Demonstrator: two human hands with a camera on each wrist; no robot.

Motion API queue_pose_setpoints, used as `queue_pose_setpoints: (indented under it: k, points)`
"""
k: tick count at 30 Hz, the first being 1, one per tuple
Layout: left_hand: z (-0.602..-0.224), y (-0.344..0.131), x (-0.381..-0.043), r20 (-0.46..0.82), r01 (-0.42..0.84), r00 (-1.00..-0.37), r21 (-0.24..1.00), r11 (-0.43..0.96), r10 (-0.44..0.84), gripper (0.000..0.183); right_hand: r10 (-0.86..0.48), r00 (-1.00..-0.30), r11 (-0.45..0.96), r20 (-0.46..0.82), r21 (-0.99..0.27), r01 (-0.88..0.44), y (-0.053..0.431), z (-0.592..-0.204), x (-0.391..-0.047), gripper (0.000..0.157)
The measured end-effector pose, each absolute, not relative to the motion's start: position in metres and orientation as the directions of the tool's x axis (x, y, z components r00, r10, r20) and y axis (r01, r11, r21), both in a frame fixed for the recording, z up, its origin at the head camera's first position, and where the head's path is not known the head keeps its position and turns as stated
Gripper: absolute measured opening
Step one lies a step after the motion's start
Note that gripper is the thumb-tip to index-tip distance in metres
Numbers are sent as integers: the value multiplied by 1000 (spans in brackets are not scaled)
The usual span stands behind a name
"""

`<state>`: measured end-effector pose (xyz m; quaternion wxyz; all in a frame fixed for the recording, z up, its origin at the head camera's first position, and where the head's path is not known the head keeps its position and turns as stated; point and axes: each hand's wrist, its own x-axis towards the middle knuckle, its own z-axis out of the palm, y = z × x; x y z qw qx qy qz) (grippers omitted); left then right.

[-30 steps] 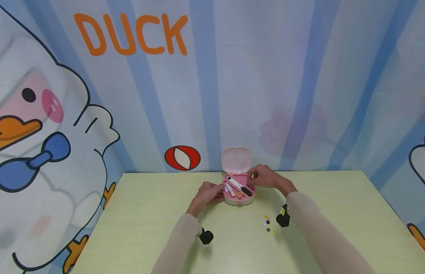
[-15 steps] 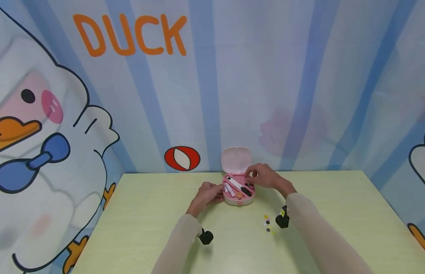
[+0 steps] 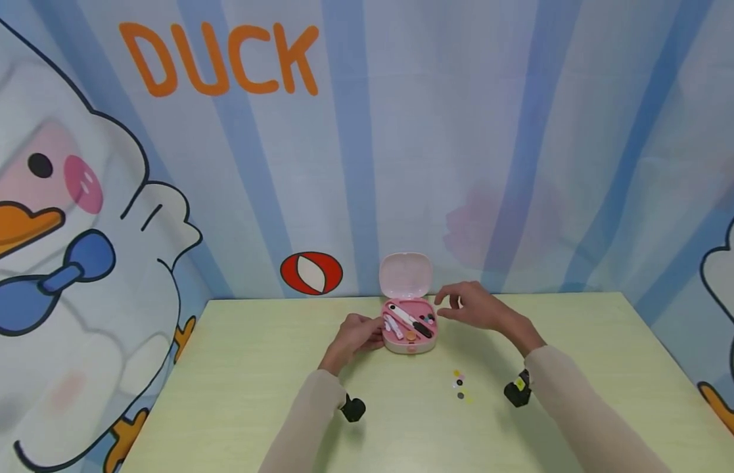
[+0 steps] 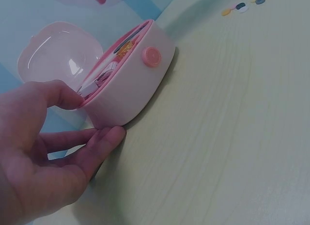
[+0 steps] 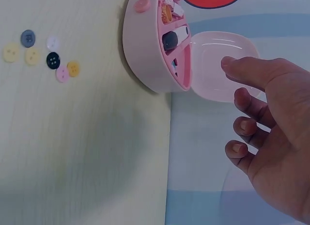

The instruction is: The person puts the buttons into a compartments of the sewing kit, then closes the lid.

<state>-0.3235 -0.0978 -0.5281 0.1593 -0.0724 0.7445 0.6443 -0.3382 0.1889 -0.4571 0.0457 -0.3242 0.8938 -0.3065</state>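
Note:
A small white-and-pink sewing kit box (image 3: 409,349) stands on the table by the wall, its clear pinkish lid (image 3: 405,276) raised. Inside lie a white tool with a black end (image 3: 410,320), small white items (image 3: 393,326), something orange (image 4: 125,51) and a few dark and blue buttons (image 3: 427,318) on the right. My left hand (image 3: 357,335) grips the box's left side, thumb at the rim and fingers low on the wall. To the right, my right hand (image 3: 474,307) hovers apart from the box, fingers loosely bent, nothing between them.
Several loose buttons (image 5: 53,60), yellow, black, grey, pink and white, lie on the pale wooden table (image 3: 254,394) in front of the box. A printed fabric backdrop (image 3: 355,131) rises right behind the table's far edge.
My right hand has withdrawn from the box's right compartment and moved right, uncovering the buttons there. My left hand keeps its grip on the box.

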Motion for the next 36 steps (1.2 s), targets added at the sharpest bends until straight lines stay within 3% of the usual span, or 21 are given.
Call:
queue_pose_setpoints:
  k: [10, 21, 36]
  points:
    - [-524, -99, -323, -318, -302, -944, 940, 157, 91, 32, -644, -758, 598, 107, -548, -585, 209, -466, -307, 17]
    - [-526, -97, -322, -332, -313, -938, 935, 167, 97, 33, -664, -744, 564, 76, -602, -565, 222, -501, -268, 16]
    - [-527, -97, -320, -335, -316, -937, 934, 167, 97, 33, -617, -786, 609, 51, -602, -517, 244, -530, -249, 15]
